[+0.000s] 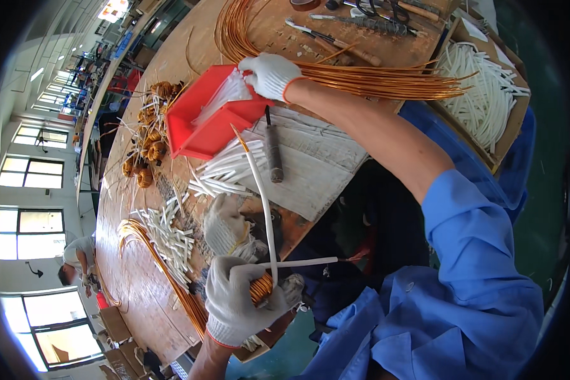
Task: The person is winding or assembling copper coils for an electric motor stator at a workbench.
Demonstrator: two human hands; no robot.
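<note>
My left hand (237,304), in a white knit glove, is closed around a coil wound with copper wire (261,289). One lead of the coil rises in a white sleeve (263,196), its bare copper tip sticking out at the top. A second white sleeve (304,261) points right from the coil. Also gloved, my right hand (271,75) reaches to the far side of a red plastic bin (193,136). Its fingers are curled together at the ends of thin clear plastic tubes (225,95) lying in the bin; the exact grip is partly hidden.
Copper-wound coils (152,142) are heaped left of the bin. Cut white sleeves (228,166) and a dark-handled tool (273,152) lie nearer. A spare glove (225,225) rests by my left hand. Copper wire bundles (361,81) and a sleeve-filled box (481,95) are rightward; a person (79,256) stands far left.
</note>
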